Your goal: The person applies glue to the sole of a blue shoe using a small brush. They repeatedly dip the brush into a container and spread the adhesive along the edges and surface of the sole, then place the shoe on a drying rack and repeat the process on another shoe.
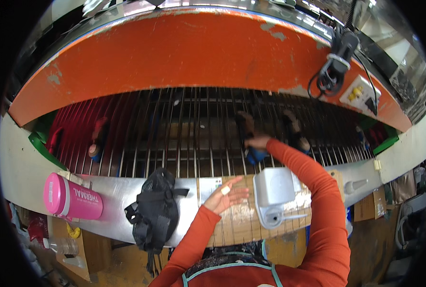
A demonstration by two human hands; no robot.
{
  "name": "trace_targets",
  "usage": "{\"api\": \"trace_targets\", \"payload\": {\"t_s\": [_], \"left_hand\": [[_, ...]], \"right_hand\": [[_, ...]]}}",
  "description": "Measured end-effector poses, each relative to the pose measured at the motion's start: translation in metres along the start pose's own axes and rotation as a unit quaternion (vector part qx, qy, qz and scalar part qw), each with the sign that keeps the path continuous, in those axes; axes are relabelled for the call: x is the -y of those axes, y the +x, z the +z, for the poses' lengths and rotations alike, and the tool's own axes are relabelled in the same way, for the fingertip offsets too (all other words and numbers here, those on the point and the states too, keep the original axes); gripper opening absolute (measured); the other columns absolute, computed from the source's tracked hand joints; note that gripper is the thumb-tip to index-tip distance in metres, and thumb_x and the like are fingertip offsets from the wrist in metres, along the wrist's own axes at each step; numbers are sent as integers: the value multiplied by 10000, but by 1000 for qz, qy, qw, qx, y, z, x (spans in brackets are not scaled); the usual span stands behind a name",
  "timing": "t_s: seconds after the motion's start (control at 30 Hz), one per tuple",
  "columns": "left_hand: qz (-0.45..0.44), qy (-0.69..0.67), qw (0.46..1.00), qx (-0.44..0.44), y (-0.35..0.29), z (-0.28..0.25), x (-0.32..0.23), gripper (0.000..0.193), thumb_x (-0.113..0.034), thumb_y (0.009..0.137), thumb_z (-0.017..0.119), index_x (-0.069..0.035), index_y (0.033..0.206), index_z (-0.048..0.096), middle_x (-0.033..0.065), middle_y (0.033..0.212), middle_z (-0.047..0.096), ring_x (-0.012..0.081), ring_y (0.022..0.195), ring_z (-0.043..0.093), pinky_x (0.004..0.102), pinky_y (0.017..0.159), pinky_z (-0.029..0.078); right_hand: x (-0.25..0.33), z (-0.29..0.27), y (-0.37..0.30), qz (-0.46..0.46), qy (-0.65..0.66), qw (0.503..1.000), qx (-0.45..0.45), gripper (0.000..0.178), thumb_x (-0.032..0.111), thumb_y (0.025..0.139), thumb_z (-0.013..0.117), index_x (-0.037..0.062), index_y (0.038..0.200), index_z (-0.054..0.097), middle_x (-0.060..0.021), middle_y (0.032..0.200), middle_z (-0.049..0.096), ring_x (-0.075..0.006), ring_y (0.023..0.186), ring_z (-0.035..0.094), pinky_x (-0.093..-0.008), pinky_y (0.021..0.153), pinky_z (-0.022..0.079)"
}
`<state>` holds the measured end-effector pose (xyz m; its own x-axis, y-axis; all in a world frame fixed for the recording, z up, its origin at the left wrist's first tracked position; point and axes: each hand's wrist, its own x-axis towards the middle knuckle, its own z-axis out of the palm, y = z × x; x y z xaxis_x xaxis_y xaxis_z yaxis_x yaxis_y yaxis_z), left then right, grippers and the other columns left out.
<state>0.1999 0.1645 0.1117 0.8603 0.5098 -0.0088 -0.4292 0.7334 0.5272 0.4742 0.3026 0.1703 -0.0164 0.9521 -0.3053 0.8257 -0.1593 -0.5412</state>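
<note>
1. A blurred, blue-ended piece (256, 157) is seen on the rods (189, 160), right of centre.
2. It is overlapped by the right hand (258, 141); whether the fingers pinch cannot be told.
3. The left hand (219, 199) is held nearer, fingers spread.
4. A black bag (156, 210) is set left.

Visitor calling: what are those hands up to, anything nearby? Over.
Left hand open above cardboard. Right hand at blue item by metal rods, grip blurred. Grey container between forearms.

We saw the right hand (257, 142) blurred, so we could not tell whether it gripped the blue-tipped item (256, 156); the torso (232, 276) was cut off below.
</note>
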Motion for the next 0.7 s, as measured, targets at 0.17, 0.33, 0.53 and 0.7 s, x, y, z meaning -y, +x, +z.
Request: {"api": "trace_targets", "payload": {"t_s": [0.17,0.33,0.53,0.7], "left_hand": [[54,9,997,-50,-6,13,-8,651,-479,982,456,-134,1503,271,231,1314,547,350,1176,583,469,976,504],[64,11,998,-16,-26,53,-29,889,-586,854,620,-171,1526,212,201,1448,402,364,1285,479,517,1003,458],[110,181,977,-22,-70,102,-2,1014,-363,608,867,3,1405,358,151,1307,527,270,1203,537,384,1039,425],[85,78,990,-83,-92,70,41,1046,-275,559,932,-34,1407,370,99,1306,542,272,1215,535,394,1060,425]], "right_hand": [[70,-47,-61,-66,319,945,-23,911,132,728,671,43,1520,228,-168,1431,433,-235,1193,514,-322,1000,418],[125,-42,-226,-201,310,929,-13,838,192,744,704,130,1483,314,-155,1086,579,-219,1032,559,-338,937,435],[121,46,-341,-265,179,935,-155,835,294,693,800,47,1386,405,-137,1178,590,-268,1092,573,-384,979,423],[17,65,-364,-125,60,918,-371,420,248,838,704,13,1166,586,-142,1146,617,-284,1051,601,-377,927,458]]}}
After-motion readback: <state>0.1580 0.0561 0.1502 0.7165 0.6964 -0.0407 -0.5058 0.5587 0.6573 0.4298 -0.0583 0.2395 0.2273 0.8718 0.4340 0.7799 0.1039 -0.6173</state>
